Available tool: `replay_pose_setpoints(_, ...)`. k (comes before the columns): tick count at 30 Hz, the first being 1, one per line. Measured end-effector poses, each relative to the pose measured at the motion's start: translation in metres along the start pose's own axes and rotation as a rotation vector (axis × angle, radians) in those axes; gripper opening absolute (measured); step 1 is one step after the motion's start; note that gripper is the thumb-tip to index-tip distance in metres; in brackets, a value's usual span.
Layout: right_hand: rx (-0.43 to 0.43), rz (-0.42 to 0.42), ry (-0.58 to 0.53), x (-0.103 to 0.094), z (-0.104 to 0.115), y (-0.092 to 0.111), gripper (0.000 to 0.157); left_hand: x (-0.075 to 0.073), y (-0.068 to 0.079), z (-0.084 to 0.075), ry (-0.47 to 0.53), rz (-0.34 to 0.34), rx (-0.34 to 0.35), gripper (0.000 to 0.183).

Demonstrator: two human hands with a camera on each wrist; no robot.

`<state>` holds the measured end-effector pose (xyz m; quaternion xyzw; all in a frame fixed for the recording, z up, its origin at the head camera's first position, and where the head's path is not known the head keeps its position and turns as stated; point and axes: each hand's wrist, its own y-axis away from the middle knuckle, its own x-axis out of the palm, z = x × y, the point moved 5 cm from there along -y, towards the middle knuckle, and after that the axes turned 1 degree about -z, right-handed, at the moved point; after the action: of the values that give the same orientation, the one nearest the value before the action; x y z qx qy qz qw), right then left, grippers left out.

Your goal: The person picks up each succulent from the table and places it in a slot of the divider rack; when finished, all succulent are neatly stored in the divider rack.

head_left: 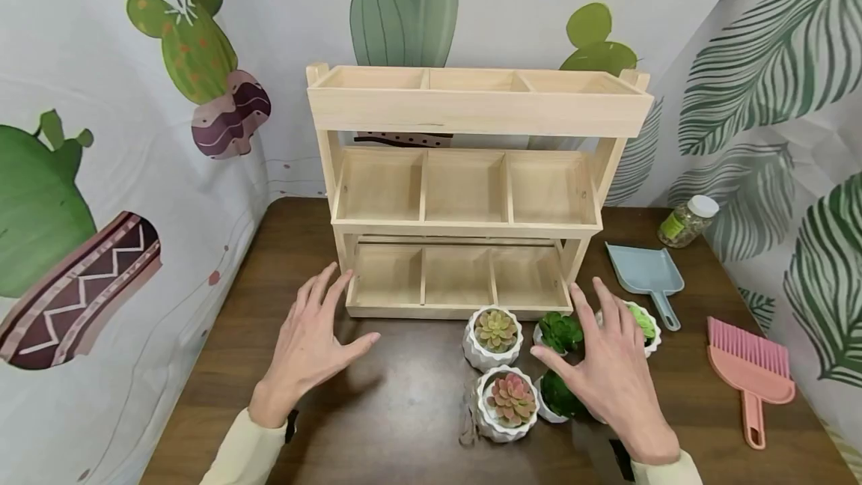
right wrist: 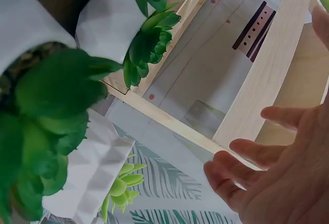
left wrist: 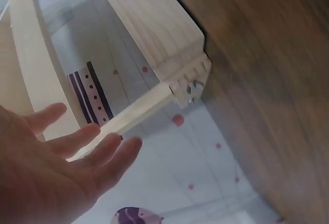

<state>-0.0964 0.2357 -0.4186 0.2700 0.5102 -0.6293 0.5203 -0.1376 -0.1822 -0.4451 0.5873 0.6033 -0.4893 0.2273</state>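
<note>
A three-tier light wood shelf point(head_left: 471, 112), each tier split into three compartments, stands at the back of the table. My left hand point(head_left: 311, 339) is spread beside its lower left corner; in the left wrist view the fingers point(left wrist: 126, 157) hold nothing. Over the potted succulents hovers my right hand point(head_left: 609, 365), fingers spread and apart from the shelf. White pots hold a yellow-green succulent point(head_left: 496, 331), a pink one point(head_left: 512, 400) and dark green ones point(head_left: 560, 332). A bright green plant point(head_left: 641, 322) is partly hidden behind the right hand.
To the right lie a blue dustpan point(head_left: 645, 272) and a pink brush point(head_left: 750, 365). A jar with a white lid point(head_left: 688, 221) stands at the back right. Some thin, clear item point(head_left: 468, 425) lies left of the pink succulent. Printed cloth walls border the dark table point(head_left: 404, 410).
</note>
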Motion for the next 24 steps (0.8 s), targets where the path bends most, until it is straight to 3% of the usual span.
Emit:
replay_pose_setpoints(8,-0.015,-0.106,-0.114,-0.011,-0.007,0.006,0.108,0.000,-0.001,0.005,0.186,0.021,-0.102,0.100)
replay_pose_setpoints(13,-0.018,-0.172,-0.129,-0.019,-0.017,0.012,0.110,0.006,-0.005,0.014,0.262,0.026,-0.216,0.098)
replay_pose_setpoints(20,0.095,-0.115,-0.124,-0.028,-0.036,0.015,0.109,0.021,-0.014,0.029,0.321,0.114,-0.368,0.096)
replay_pose_setpoints(24,0.133,-0.082,-0.112,-0.033,-0.049,0.016,0.107,0.030,-0.020,0.033,0.320,0.152,-0.392,0.098)
